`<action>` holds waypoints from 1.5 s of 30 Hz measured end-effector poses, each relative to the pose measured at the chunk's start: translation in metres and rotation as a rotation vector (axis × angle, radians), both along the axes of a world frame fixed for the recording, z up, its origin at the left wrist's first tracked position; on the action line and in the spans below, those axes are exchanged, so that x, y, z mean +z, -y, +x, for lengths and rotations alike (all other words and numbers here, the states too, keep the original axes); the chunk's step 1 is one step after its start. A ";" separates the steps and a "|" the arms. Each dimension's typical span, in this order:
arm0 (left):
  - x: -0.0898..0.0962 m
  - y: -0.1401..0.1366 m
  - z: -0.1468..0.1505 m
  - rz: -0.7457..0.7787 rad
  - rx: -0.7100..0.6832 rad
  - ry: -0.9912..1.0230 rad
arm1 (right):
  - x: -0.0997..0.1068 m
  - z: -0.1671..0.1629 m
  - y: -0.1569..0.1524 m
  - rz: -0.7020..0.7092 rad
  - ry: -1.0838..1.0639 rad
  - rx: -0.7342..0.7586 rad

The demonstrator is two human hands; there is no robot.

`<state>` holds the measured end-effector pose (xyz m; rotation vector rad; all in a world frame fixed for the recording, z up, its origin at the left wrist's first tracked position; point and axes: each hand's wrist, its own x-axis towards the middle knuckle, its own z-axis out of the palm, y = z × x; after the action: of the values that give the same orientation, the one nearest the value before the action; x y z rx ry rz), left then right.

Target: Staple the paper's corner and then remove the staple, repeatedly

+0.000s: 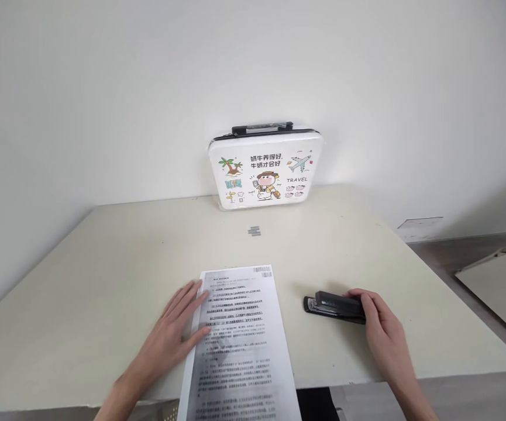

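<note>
A printed sheet of paper (239,345) lies on the table and reaches past its front edge; whether it is one sheet or several I cannot tell. My left hand (174,330) rests flat at the paper's left edge, fingers spread, with the thumb and fingertips over the print. To the right of the paper is a black stapler (338,306), its front end pointing left. My right hand (379,327) grips the stapler's rear end, thumb on top. Small grey strips of staples (255,231) lie in the middle of the table, beyond the paper.
A white carry case (265,172) with cartoon prints and a black handle stands at the back of the table (147,245), close to the wall. The table's front edge runs just below my hands. Another pale surface (498,280) is at the far right.
</note>
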<state>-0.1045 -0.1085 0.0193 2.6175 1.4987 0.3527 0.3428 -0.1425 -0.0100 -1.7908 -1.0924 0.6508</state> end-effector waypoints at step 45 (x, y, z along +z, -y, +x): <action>0.002 0.044 -0.030 0.044 0.182 0.216 | 0.004 0.002 0.001 0.028 0.079 0.267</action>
<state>-0.1349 -0.1521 0.0209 2.3866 1.6732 0.6679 0.3452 -0.1435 -0.0056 -1.6734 -1.4033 0.7231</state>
